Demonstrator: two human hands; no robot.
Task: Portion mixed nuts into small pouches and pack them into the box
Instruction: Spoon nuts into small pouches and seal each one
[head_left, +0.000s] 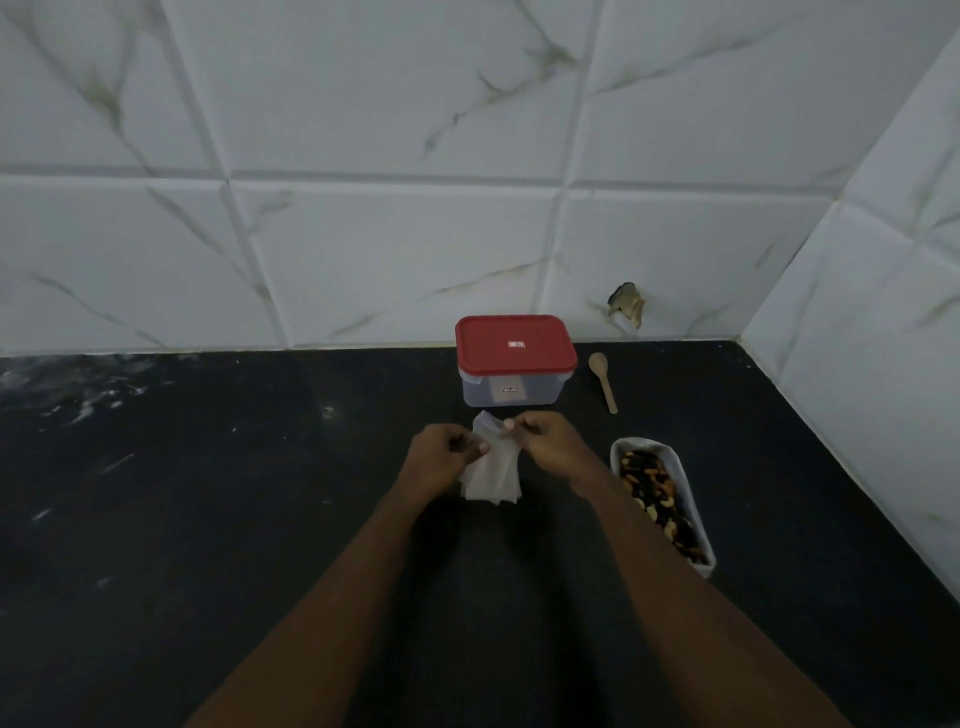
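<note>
On the black table (208, 519) I see my left grip (447, 457) and right grip (550, 444) both pinching small translucent plastic pouches (493, 480) before the red-lidded clear plastic box (514, 364), a wooden spoon (604, 382) and a white tray of mixed nuts (665, 499) rightward.

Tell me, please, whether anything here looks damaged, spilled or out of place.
The wall tile behind the wooden spoon has a broken, brownish hole just above the counter. White smears mark the counter's far left. The nuts all lie inside their tray.
</note>
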